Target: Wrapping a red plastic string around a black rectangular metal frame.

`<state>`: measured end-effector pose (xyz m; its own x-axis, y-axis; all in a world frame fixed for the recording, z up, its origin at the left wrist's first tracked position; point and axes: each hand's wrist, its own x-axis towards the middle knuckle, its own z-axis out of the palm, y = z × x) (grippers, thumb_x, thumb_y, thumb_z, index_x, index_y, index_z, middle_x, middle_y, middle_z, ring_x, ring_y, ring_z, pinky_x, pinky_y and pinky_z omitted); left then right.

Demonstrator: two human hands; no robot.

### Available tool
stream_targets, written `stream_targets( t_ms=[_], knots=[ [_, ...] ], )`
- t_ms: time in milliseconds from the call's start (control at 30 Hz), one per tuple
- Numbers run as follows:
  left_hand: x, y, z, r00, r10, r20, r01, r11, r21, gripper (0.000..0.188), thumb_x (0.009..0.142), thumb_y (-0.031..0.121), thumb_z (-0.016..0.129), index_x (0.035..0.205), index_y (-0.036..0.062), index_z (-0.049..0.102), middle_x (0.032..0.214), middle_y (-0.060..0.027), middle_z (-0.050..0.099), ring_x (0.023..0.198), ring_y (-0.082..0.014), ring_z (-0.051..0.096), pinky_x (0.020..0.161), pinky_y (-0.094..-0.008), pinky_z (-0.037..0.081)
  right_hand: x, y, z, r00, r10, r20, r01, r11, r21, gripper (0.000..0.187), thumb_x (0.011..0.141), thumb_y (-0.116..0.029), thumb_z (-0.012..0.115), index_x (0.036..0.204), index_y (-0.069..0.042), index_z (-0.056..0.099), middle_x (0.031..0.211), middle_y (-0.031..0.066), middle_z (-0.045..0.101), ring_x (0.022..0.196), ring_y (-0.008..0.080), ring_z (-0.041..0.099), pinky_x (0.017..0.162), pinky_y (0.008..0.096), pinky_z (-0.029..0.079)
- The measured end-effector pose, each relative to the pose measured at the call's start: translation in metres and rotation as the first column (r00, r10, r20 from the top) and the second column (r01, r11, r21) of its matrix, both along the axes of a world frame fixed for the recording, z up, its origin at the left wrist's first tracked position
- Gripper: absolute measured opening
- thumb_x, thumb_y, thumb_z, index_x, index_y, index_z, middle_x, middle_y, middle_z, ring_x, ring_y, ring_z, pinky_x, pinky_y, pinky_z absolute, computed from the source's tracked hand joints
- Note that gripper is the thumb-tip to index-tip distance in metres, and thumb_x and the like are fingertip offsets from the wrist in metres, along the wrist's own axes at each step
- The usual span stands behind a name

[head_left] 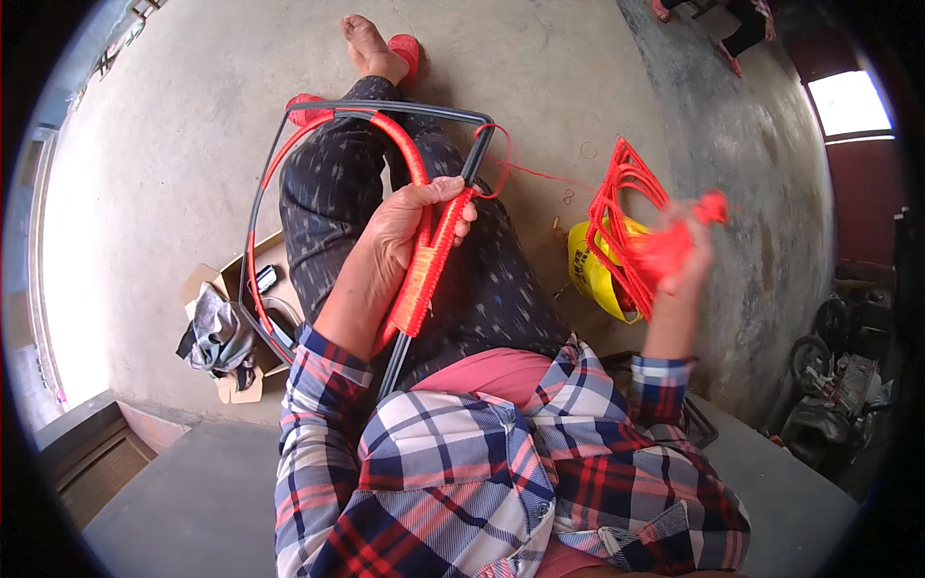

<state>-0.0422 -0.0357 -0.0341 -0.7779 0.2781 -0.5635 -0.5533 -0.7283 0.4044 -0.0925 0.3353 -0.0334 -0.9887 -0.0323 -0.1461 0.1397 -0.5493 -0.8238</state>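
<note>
My left hand [409, 217] is closed round one side of a black square metal frame [390, 104], which lies across my lap. A red-wrapped ring [412, 159] curves inside the frame. Tight turns of red cord [417, 289] bind ring and frame together below my fingers. Out to the right, my raised right hand [686, 255], smeared by motion, is closed on a bundle of red cord [665, 249]. Red loops [617, 207] spread beside that bundle. A loose strand [549, 176] runs from it to a loop around the frame's upper right corner.
A yellow bag [599, 275] stands on the floor under my right hand. Left of my legs, an open cardboard box [249, 393] holds grey cloth [214, 332]. Red slippers [405, 56] are by my feet. Machine parts [838, 395] sit far right; another person's legs [742, 34] show at top right.
</note>
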Motion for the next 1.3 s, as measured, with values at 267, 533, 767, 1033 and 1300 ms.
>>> stream_targets(
  t_ms=[267, 533, 767, 1033, 1300],
  knots=[
    [-0.002, 0.001, 0.000, 0.999, -0.039, -0.006, 0.039, 0.999, 0.019, 0.015, 0.091, 0.014, 0.062, 0.094, -0.0007, 0.058, 0.073, -0.0153, 0.064, 0.055, -0.0220, 0.060, 0.050, -0.0308, 0.052, -0.006, -0.172, -0.032, 0.791, 0.610, -0.039, -0.563, 0.752, 0.343, 0.030, 0.093, -0.010, 0.055, 0.122, -0.002, 0.054, 0.095, 0.0019, 0.059, 0.083, 0.0120, 0.059, 0.084, 0.0295, 0.048],
    [-0.003, 0.000, -0.003, 1.000, 0.005, 0.025, -0.006, 0.999, 0.045, 0.024, 0.094, 0.023, 0.061, 0.097, -0.0006, 0.059, 0.074, -0.0148, 0.064, 0.054, -0.0218, 0.059, 0.050, -0.0302, 0.051, 0.060, -0.109, 0.044, 0.776, 0.630, 0.035, -0.602, 0.723, 0.338, 0.008, 0.083, -0.006, 0.061, 0.089, -0.004, 0.057, 0.072, 0.0001, 0.055, 0.062, 0.0075, 0.054, 0.058, 0.0237, 0.042],
    [-0.011, 0.001, -0.006, 1.000, -0.024, 0.021, 0.025, 0.995, -0.095, 0.019, 0.091, 0.016, 0.061, 0.099, -0.0009, 0.056, 0.071, -0.0139, 0.062, 0.054, -0.0218, 0.060, 0.048, -0.0291, 0.053, 0.054, -0.051, 0.030, 0.924, 0.379, 0.055, -0.378, 0.925, -0.038, 0.018, 0.079, -0.006, 0.064, 0.095, -0.004, 0.056, 0.068, 0.0037, 0.055, 0.052, 0.0111, 0.051, 0.048, 0.0280, 0.041],
    [0.005, -0.004, 0.003, 0.998, -0.016, 0.060, 0.021, 0.996, -0.084, 0.013, 0.089, 0.013, 0.063, 0.091, 0.0038, 0.054, 0.071, -0.0172, 0.062, 0.054, -0.0237, 0.060, 0.048, -0.0306, 0.053, 0.022, -0.077, 0.016, 0.795, 0.606, -0.027, -0.535, 0.723, 0.437, 0.046, 0.085, -0.012, 0.058, 0.128, 0.000, 0.048, 0.103, 0.0079, 0.063, 0.087, 0.0211, 0.063, 0.079, 0.0351, 0.051],
    [0.009, 0.010, 0.002, 1.000, -0.030, 0.007, 0.030, 1.000, -0.004, 0.014, 0.089, 0.012, 0.064, 0.095, 0.0004, 0.057, 0.071, -0.0169, 0.063, 0.057, -0.0246, 0.064, 0.050, -0.0313, 0.055, 0.000, -0.184, -0.004, 0.787, 0.612, -0.077, -0.331, 0.524, 0.785, 0.068, 0.081, -0.010, 0.061, 0.143, -0.003, 0.035, 0.103, 0.0085, 0.061, 0.091, 0.0195, 0.060, 0.086, 0.0352, 0.048]
  ],
)
